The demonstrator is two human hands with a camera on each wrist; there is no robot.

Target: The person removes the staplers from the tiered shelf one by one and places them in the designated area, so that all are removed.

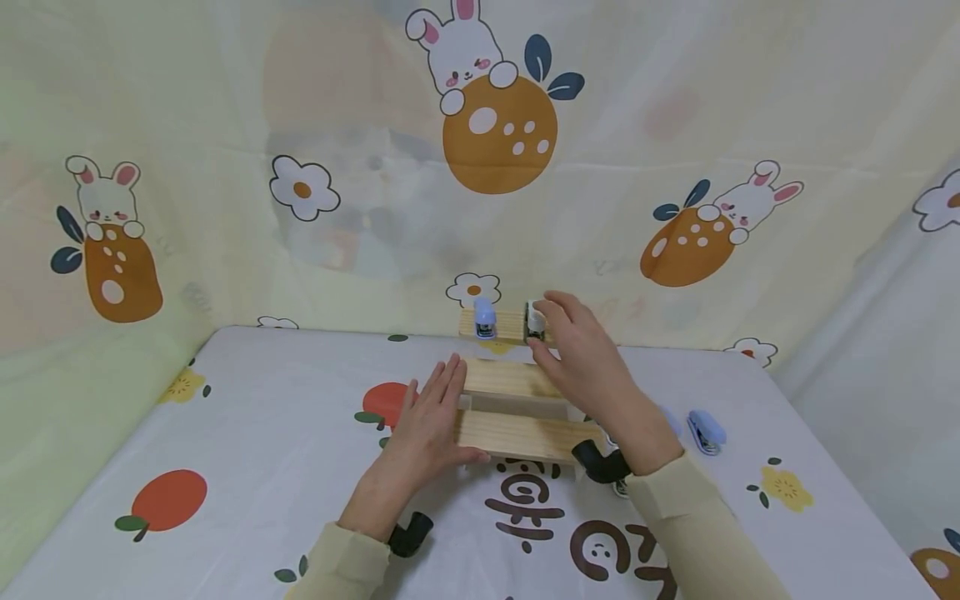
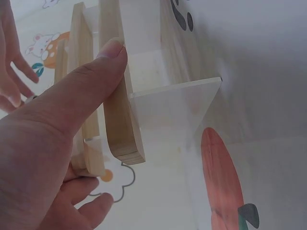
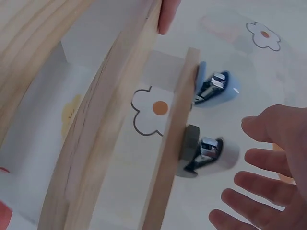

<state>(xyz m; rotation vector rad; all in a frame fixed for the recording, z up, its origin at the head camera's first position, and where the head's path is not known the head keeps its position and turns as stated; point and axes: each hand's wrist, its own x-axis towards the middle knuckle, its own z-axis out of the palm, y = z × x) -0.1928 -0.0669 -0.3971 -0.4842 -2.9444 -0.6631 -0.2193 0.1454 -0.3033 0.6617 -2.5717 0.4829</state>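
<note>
A stepped rack has pale wooden boards on white side panels; its front board [image 1: 525, 435], middle board [image 1: 506, 377] and back board [image 1: 506, 327] rise away from me. My left hand [image 1: 429, 421] rests against the rack's left end, fingers extended, and its thumb [image 2: 91, 84] presses on the front board. On the back board stand a light blue mini stapler [image 1: 485, 319] and a white-and-grey mini stapler [image 3: 208, 153]. My right hand [image 1: 588, 362] reaches over the rack to the white-and-grey stapler; in the right wrist view its spread fingers are apart from it.
On the table right of the rack lies another blue mini stapler [image 1: 707, 432], with more staplers partly hidden behind my right forearm. A patterned cloth [image 1: 360, 250] hangs close behind the back board. Black wrist mounts [image 1: 411, 534] sit on both forearms.
</note>
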